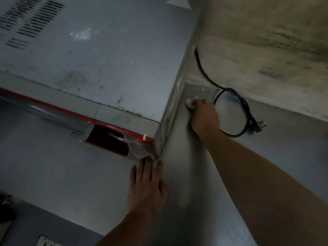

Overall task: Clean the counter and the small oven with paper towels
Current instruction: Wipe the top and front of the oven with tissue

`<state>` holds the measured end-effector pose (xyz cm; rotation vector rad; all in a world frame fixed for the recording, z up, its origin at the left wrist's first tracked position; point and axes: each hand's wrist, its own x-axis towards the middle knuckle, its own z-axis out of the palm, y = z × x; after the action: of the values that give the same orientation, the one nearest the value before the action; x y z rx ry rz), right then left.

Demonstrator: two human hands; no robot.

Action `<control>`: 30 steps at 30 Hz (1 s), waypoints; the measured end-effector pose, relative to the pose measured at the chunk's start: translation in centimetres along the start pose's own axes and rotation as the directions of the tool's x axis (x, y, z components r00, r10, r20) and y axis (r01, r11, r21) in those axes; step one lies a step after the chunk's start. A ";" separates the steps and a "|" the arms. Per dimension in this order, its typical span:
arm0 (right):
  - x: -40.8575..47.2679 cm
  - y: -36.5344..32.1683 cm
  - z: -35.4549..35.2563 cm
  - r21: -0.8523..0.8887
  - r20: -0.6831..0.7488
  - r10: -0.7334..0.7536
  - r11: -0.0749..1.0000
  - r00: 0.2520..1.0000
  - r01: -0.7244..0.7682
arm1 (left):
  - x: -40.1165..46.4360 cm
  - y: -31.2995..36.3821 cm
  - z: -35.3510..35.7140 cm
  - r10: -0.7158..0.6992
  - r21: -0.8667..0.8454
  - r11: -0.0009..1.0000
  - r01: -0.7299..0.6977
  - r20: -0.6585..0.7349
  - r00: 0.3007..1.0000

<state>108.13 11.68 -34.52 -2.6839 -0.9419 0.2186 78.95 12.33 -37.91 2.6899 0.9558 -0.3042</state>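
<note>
Paper towel (pixel 191 102): small white wad, mostly hidden; only a pale edge shows beyond the fingertips. It lies on the counter (pixel 276 157) in the strip between the oven's side wall and the coiled cord, near the back wall.

Right hand (pixel 204 115): reached forward along the oven's side, fingers curled down over the wad and gripping it against the counter surface. Forearm runs in from the lower right corner.

Small oven (pixel 110 64): grey metal casing, top dusty and speckled, dark grime and rust-coloured spots along the front edge. Vent slots at the top left. Red trim along the front, with a grey door handle (pixel 58 118) below it. A loose piece of clear film (pixel 140 150) hangs from the red front corner.

Left hand (pixel 147 185): laid flat, palm down, fingers straight and slightly spread, on the grey surface in front of the oven; fingertips reach the hanging film at the oven's front corner.

Power cord (pixel 237 114): black, running down from behind the oven, looped on the counter just right of the right hand, plug (pixel 260 126) lying at the loop's right end.

Wall (pixel 266 41): pale, stained with dark patches.
</note>
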 end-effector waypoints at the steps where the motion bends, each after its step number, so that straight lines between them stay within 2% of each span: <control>1: -1.3 -0.4 0.2 0.026 -0.010 -0.013 1.000 1.000 0.013 | 0.0 0.0 -0.1 -0.001 -0.005 1.000 0.001 0.009 1.000; 6: -10.1 -0.6 1.5 0.035 0.003 -0.094 0.995 0.996 0.094 | -0.1 0.2 -0.5 0.015 -0.009 1.000 -0.015 0.014 1.000; 10: -16.6 0.1 1.4 0.038 0.103 -0.090 0.996 0.991 0.086 | -0.2 0.4 -0.6 0.019 -0.008 1.000 -0.019 -0.008 1.000; 14: -18.9 1.9 0.0 0.010 0.166 -0.156 0.988 0.974 0.157 | -0.2 0.5 -0.4 0.009 -0.002 1.000 -0.009 -0.023 1.000; 23: -13.7 3.5 -1.0 -0.060 0.140 -0.029 0.997 0.990 0.038 | -0.2 -0.1 0.4 0.005 -0.008 1.000 -0.005 -0.036 0.999; 27: -11.4 5.8 -2.0 -0.066 0.079 0.126 0.991 0.989 -0.121 | -0.2 0.1 0.5 0.016 -0.019 1.000 -0.018 -0.080 0.997; 30: -12.9 7.0 -2.1 -0.077 0.039 0.184 0.981 0.982 -0.181 | -0.2 0.1 0.5 0.020 -0.013 1.000 -0.021 -0.093 0.995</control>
<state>102.73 -2.11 -34.10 -2.8457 -0.7287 0.2912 78.77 12.00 -38.31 2.7204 0.9516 -0.1689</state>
